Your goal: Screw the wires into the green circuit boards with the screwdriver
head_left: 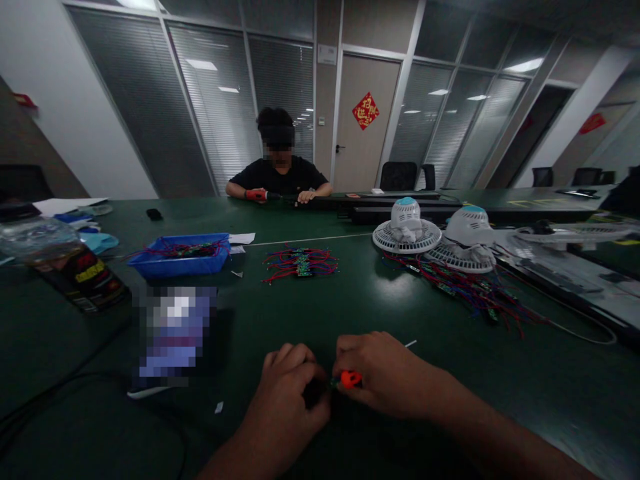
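Observation:
My left hand [293, 387] and my right hand [383, 373] are close together over the near part of the green table [260, 320]. The fingers of my right hand are wrapped round a small bright orange object [351, 379]; its kind is hidden by the grip. A small green piece [335, 383], perhaps a circuit board, shows between the hands. My left fingers are curled towards it, and whatever they grip is in dark shadow. Further up the table lies a row of small green circuit boards [303, 262] with red and blue wires.
A blue tray [180, 267] holds wired boards. White fans [407, 233] stand at right beside a heap of wired boards [465, 287]. A large bottle [65, 260] and a pixelated, propped-up device [175, 333] are at left. Across the table a person [280, 173] sits holding a red tool.

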Action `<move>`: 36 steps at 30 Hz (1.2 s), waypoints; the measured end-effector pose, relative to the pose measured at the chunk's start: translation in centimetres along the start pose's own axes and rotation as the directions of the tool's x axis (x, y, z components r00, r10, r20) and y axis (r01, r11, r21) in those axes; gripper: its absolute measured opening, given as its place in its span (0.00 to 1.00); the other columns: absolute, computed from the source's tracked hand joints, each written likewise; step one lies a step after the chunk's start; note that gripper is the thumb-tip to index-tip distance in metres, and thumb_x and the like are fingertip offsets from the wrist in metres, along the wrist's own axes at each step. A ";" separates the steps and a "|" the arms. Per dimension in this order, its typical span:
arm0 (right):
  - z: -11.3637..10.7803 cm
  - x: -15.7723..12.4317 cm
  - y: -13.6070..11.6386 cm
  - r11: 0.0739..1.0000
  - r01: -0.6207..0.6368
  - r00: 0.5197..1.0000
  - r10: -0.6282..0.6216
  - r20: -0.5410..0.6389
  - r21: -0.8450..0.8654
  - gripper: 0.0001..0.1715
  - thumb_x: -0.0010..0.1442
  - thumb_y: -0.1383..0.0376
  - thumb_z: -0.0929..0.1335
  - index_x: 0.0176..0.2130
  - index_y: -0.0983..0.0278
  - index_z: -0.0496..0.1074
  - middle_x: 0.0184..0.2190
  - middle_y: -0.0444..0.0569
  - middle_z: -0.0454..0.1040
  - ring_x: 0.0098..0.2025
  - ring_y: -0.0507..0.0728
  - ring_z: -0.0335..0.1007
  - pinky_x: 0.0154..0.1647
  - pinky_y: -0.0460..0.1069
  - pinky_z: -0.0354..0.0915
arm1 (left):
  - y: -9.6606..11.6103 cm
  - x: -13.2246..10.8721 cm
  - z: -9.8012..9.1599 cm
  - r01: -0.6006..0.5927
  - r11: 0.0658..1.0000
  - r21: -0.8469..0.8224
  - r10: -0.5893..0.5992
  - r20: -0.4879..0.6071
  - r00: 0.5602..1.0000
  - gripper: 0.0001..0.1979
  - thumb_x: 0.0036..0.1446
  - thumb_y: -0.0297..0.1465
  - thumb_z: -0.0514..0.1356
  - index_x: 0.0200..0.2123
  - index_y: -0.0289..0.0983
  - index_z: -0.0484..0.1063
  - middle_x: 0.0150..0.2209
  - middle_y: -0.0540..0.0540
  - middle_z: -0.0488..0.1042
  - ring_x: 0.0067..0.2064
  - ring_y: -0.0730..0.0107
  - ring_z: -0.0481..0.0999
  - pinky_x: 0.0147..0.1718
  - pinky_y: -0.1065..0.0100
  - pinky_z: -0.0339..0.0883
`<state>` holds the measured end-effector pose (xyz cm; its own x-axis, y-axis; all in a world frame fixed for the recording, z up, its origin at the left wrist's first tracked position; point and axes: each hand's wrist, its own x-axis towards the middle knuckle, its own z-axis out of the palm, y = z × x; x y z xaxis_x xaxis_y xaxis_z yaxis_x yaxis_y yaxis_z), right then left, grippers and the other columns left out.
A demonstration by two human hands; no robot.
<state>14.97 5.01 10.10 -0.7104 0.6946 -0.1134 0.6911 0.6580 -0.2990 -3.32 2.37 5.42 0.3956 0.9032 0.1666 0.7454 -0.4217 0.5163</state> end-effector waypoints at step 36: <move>0.0 -0.1 0.2 1.000 0.014 1.000 -0.014 -0.006 0.007 0.09 0.56 0.66 0.67 0.38 0.61 0.75 0.38 0.47 0.74 0.35 0.53 0.69 0.35 0.47 0.59 | -0.3 -0.6 0.0 -0.131 0.983 0.128 0.139 -0.052 0.989 0.08 0.53 0.23 0.60 0.33 0.41 0.77 0.33 0.49 0.72 0.37 0.63 0.70 0.35 0.62 0.59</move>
<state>15.20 5.03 10.05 -0.7189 0.6874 -0.1037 0.6804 0.6653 -0.3073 -3.82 1.98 5.17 0.4667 0.8387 0.2806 0.7495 -0.5435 0.3780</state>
